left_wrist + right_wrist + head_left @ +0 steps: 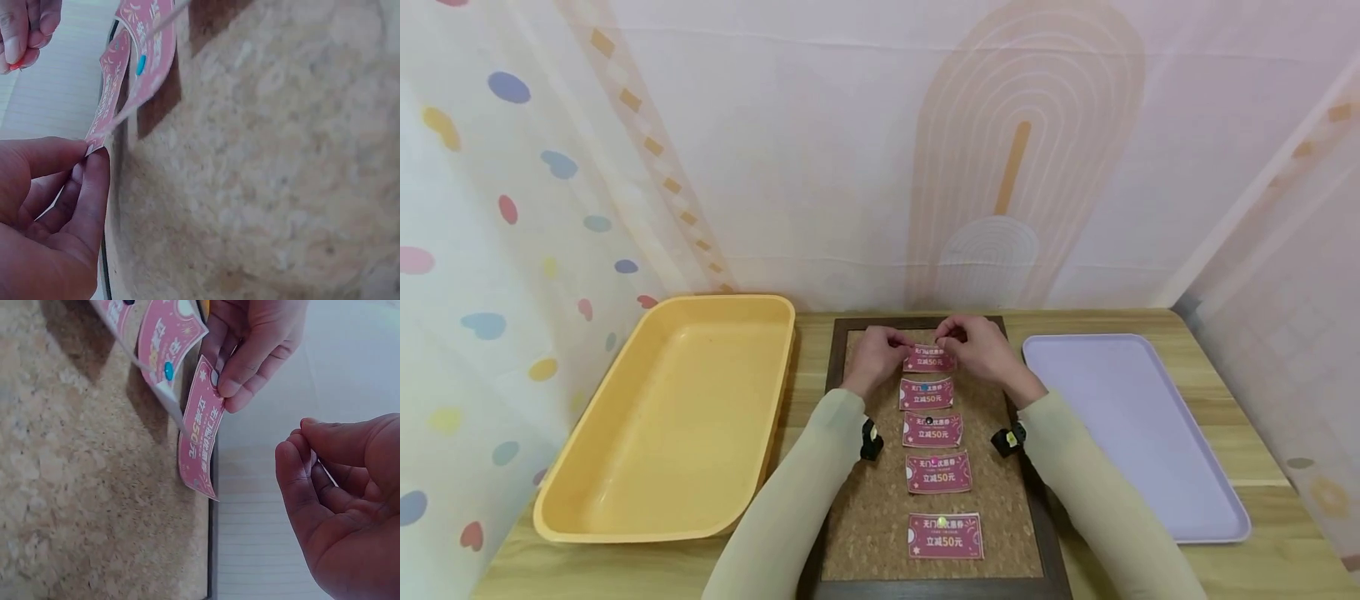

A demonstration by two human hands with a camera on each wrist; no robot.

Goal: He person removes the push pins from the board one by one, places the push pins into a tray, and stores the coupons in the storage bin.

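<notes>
My left hand (874,360) pinches the left edge of a pink paper coupon (931,363) between thumb and fingers. The coupon lies at the top of a dark-framed corkboard (865,533). In the right wrist view its sheet (200,434) curves slightly along the board's far edge. My right hand (981,352) is just beyond the coupon's right end, thumb and forefinger pinching a small red pushpin (17,64), mostly hidden by the fingertips. Below runs a column of several like coupons, the nearest one (927,400) with a blue pin (169,370).
The lower coupons carry black, pink and yellow pins (942,522). A deep yellow tray (662,417) stands left of the corkboard, a flat lavender tray (1138,433) right of it. A patterned curtain (820,167) rises behind the wooden table (1285,500).
</notes>
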